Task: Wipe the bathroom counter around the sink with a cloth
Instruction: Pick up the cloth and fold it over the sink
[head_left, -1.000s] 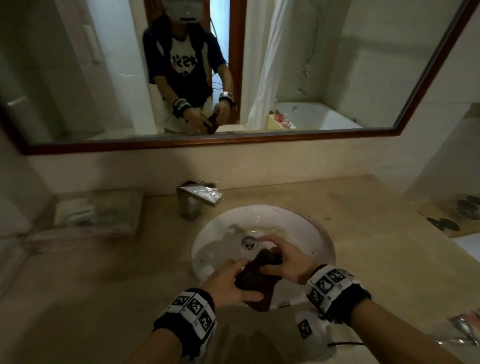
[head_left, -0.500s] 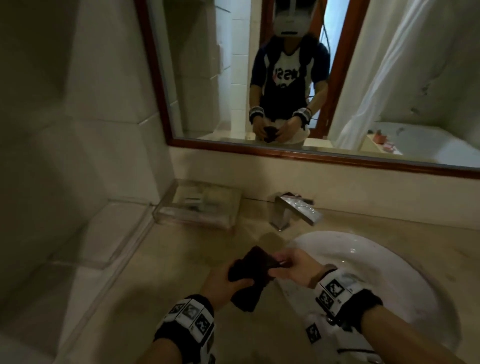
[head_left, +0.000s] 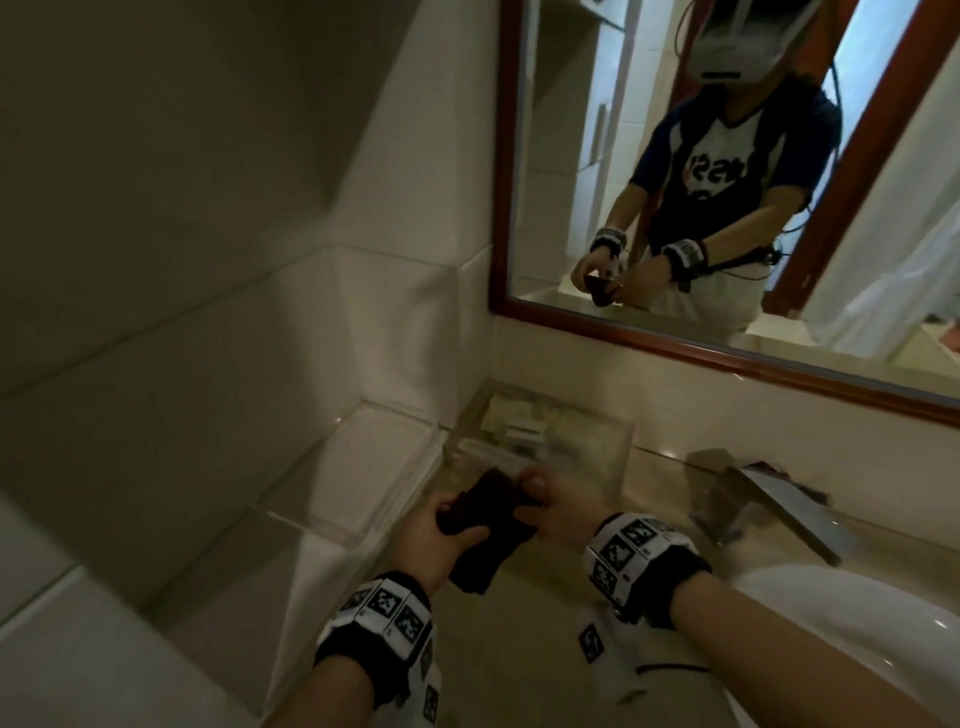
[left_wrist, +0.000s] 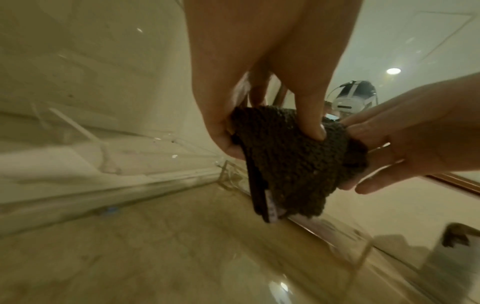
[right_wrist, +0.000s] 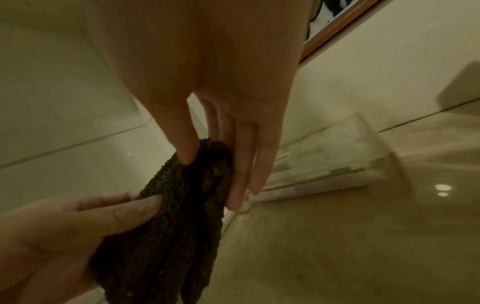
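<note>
Gripping a dark cloth between them, the left hand and right hand each pinch it with thumb and fingers, holding it above the surface, left of the sink. A clear tray sits just behind, under the mirror.

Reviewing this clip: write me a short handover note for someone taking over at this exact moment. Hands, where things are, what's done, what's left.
Left hand: grips the dark cloth from below, thumb on top.
Right hand: pinches the cloth's upper edge.
The cloth is held in the air over the counter, left of the sink, in front of the clear tray; the faucet is to the right.
Done: cloth in hand, bunched between both hands.
Left: no wiping is visible yet; lower the cloth and wipe the counter around the sink.
</note>
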